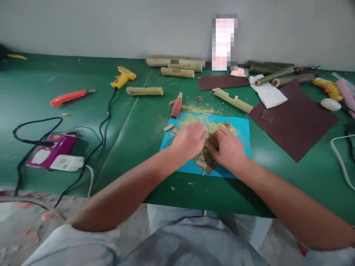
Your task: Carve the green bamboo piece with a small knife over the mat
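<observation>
A green tabletop (85, 77) carries a blue sheet (246, 135), red-handled blade (176, 107), orange-red cutter (70, 98), yellow glue guns (121, 78), bamboo pieces (145, 91), brown sheets (296, 125) and a purple power strip (64, 147).

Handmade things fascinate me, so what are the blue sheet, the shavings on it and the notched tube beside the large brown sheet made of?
The blue sheet could be paper or thin plastic, smooth and evenly coloured. The shavings look like raw bamboo or wood: pale, yellowish, flaky bits. The notched tube is probably bamboo, smooth outside, hollow and yellow-green.

open desk (138, 125) between black cord (108, 111) and blue sheet (245, 136), red-handled knife (176, 107) obstructing the sheet's far-left corner, bamboo tubes (188, 73) behind
</observation>
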`<control>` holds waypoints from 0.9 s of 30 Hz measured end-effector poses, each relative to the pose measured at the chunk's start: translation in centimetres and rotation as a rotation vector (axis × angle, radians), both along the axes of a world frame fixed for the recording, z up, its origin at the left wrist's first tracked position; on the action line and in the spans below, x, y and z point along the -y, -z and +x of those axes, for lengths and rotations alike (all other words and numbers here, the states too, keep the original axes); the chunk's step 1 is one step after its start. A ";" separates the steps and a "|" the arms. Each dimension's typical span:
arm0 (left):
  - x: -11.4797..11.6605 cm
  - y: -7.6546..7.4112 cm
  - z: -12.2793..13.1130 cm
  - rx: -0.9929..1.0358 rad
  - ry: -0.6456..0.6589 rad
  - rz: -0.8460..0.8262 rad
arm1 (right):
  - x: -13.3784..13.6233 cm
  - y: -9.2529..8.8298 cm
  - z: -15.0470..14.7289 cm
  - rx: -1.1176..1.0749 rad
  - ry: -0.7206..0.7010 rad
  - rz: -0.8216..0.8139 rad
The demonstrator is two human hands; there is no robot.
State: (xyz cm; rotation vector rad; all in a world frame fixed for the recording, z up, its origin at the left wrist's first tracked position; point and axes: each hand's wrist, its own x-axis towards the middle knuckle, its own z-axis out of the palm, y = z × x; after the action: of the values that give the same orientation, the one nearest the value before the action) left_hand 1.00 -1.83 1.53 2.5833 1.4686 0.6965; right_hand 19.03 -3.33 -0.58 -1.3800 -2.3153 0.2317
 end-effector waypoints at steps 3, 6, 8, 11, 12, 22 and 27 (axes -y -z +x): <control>-0.1 -0.1 0.1 0.012 -0.001 -0.009 | 0.0 0.0 -0.1 0.038 -0.012 0.029; -0.3 0.0 0.3 -0.002 -0.025 -0.014 | 0.0 -0.1 -0.1 0.063 -0.020 0.070; -0.2 0.1 0.2 -0.006 -0.016 -0.029 | -0.1 -0.2 -0.1 0.071 -0.022 0.062; 0.4 -0.2 -0.6 0.024 0.029 -0.022 | -0.2 -0.3 0.0 0.086 -0.026 0.038; 0.6 -0.4 -0.9 0.048 0.038 0.007 | -0.2 -0.4 0.0 0.093 -0.027 0.035; -0.4 -1.1 -2.3 0.238 0.045 0.260 | 0.0 -1.5 0.3 0.143 -0.027 0.108; -0.3 -0.6 -2.2 0.251 0.079 0.290 | -0.9 -1.4 1.3 0.129 0.036 0.123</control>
State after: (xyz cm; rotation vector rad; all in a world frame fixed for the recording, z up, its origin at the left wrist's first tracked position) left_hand -1.18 -1.53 2.11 2.6113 1.2634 1.2521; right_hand 20.38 -2.39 0.85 -1.4111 -2.3625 -0.0118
